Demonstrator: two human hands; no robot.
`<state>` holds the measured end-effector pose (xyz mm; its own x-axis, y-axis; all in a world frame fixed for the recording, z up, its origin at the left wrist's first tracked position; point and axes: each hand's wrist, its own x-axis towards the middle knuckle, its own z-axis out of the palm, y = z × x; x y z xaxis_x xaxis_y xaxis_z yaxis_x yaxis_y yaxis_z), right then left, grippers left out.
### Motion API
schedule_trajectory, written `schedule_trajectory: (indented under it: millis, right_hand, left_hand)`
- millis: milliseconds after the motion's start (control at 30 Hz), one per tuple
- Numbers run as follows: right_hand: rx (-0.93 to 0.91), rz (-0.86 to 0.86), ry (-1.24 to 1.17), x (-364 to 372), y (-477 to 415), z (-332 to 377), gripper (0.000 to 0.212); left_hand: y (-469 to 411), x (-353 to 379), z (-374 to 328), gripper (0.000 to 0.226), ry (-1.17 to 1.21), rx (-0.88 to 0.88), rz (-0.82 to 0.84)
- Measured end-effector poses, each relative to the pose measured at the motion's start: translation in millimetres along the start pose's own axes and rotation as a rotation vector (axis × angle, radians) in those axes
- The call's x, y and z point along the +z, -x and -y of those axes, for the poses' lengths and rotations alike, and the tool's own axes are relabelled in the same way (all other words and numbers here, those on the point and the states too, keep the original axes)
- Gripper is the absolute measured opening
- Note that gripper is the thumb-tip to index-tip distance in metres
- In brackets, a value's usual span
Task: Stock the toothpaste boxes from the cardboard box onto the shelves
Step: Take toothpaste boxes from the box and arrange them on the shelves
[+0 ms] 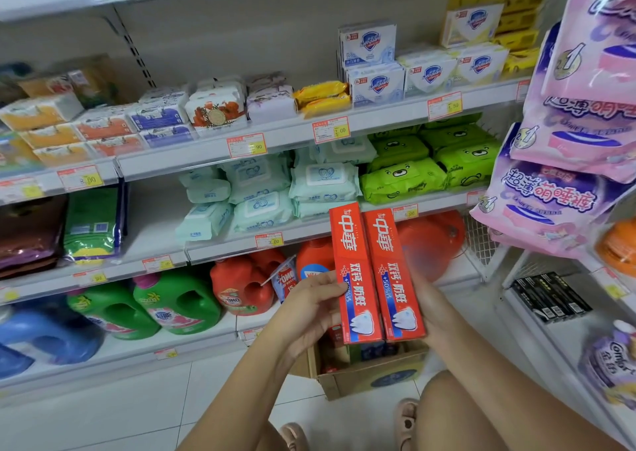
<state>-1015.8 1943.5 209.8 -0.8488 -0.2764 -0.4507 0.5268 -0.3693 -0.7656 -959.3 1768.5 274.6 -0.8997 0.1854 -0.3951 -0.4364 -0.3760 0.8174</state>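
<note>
In the head view, you hold two red toothpaste boxes (358, 244) side by side, long axes near upright, just above the cardboard box (371, 378) on the floor. Your left hand (309, 306) pinches the left one's lower edge, thumb on its face; your right hand (432, 301) lies against the right one, too blurred to tell its grip. Red detergent bottles (241, 288) crowd the shelf straight behind, while black cartons (547, 299) lie low to your right, nearer that hand.

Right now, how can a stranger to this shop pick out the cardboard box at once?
Find the lowest shelf, where the red detergent bottles stand. On the white floor tiles in front of it, directly below the two held-up red toothpaste boxes, sits the cardboard box. It is the only brown, open-topped carton in view.
</note>
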Motion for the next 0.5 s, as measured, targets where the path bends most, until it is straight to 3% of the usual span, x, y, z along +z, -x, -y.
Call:
schedule_trajectory:
  millis: [167, 500]
  right_hand:
    - [-0.058, 0.073, -0.035, 6, -1, -6, 0.093]
    - [-0.074, -0.060, 0.036, 18, -23, 0, 0.050]
  left_hand:
    - [-2, -4, 5, 0.029, 0.084, 0.001, -0.055]
    - [-23, -13, 4, 0.046, 0.121, -0.024, -0.134]
